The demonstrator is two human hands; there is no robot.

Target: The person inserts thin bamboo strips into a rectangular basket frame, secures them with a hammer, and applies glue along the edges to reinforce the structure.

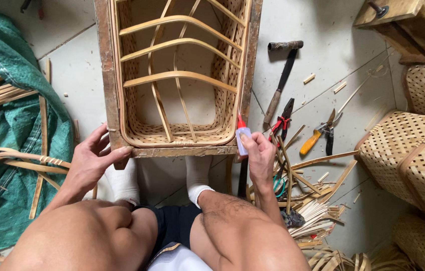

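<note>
Here, basket: woven basket (180, 75) in wooden frame (107, 75), centre top, long axis running up-frame.
Left hand (92, 158): grips frame's lower-left corner.
Right hand (257, 153): holds glue bottle (241, 138) at lower-right corner, nearer the rim.

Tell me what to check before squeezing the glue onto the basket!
1. Glue bottle gripped in the right hand: ok.
2. Red tip at the basket rim's corner: ok.
3. Left hand steadying the wooden frame: ok.
4. Cap off the tip: cannot tell.
5. Feet in white socks away from drips: not ok, they sit under the frame's edge.
6. Hammer and pliers out of the way: ok.
</note>
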